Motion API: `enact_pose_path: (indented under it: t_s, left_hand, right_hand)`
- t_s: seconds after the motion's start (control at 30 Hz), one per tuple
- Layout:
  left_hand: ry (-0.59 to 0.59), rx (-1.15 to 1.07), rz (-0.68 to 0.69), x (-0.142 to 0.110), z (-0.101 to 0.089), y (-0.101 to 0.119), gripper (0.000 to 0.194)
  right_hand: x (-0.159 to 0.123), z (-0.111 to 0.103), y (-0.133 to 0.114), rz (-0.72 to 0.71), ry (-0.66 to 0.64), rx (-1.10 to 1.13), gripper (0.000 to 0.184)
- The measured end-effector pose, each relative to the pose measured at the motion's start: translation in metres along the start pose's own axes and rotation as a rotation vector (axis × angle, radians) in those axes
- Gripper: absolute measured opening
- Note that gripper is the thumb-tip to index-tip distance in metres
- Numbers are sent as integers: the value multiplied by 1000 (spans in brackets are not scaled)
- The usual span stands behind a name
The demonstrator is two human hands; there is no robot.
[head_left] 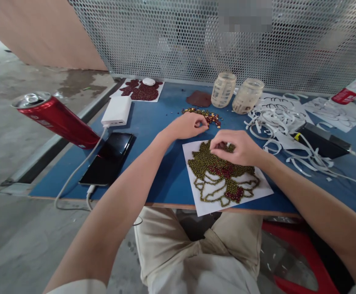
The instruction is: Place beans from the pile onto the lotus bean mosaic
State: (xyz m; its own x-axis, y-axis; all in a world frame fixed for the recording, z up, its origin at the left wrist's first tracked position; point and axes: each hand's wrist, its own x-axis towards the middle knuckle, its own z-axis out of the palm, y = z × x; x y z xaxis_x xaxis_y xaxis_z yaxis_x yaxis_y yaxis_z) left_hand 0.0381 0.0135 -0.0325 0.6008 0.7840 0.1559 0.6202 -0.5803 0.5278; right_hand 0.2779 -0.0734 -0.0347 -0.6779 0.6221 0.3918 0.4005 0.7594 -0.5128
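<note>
My left hand (190,125) is closed in a pinch at the near edge of a pile of mixed beans and kernels (214,119), with a small dark red bean at its fingertips. Over a white sheet (201,206) my right hand (238,148) hovers, thumb and forefinger pinched; whatever they hold, if anything, is too small to make out. Green beans (201,159) fill the upper part of the picture on this sheet and outline shapes lower down. Dark red beans (225,171) form patches in its middle and near the bottom. My right hand hides part of the upper picture.
Left on the blue table (162,159) are a red can (58,120), a white power bank (116,110) and a cabled phone (107,159). Behind stand two jars (223,90). Paper strips (276,126) and a black box (325,141) lie right. A perforated metal panel (172,45) borders the back.
</note>
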Motion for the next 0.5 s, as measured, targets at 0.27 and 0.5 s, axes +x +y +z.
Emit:
enact_pose_path:
  t_s: [0.27, 0.5]
  left_hand:
    - [246, 251, -104, -2, -8, -7, 25]
    - [212, 270, -124, 0, -4, -11, 25]
  right_hand:
    - [0, 15, -9, -147, -333, 78, 15]
    - [-1, 16, -7, -199, -348, 70, 19]
